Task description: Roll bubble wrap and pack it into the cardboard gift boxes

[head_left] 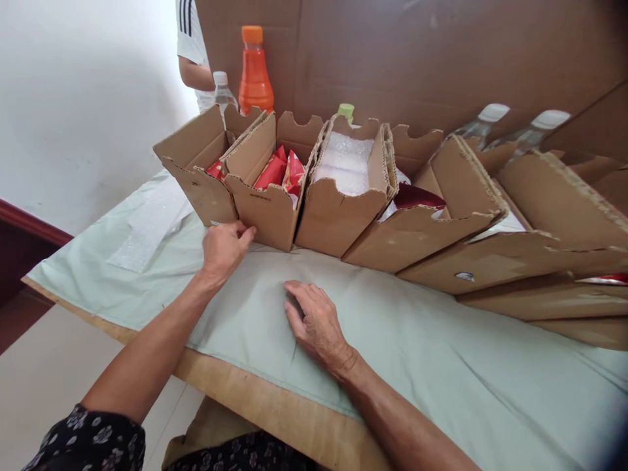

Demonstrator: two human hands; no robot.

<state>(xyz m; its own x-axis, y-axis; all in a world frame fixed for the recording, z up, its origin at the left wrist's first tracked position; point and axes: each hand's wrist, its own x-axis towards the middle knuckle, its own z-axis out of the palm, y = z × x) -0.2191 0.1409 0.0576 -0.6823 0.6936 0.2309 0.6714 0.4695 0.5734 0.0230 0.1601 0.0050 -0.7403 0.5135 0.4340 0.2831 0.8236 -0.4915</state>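
My left hand (226, 249) is at the lower front of two cardboard boxes, by the seam between the leftmost box (209, 201) and the second box (267, 212). Its fingers are curled in against the cardboard; whatever they pinch, if anything, is hidden. My right hand (316, 320) lies on the pale green cloth (265, 307), thumb and fingers apart, holding nothing. Red packets (275, 170) show inside the second box. The third box (338, 222) holds white bubble wrap (346, 160). A dark red item (417, 196) lies in the fourth box (407, 235).
More open boxes (510, 258) continue to the right. Behind the row stand an orange bottle (255, 75) and clear white-capped bottles (490, 118), before a large cardboard panel (392, 59). Loose bubble wrap (152, 226) lies left. A person's arm (196, 72) shows behind the boxes.
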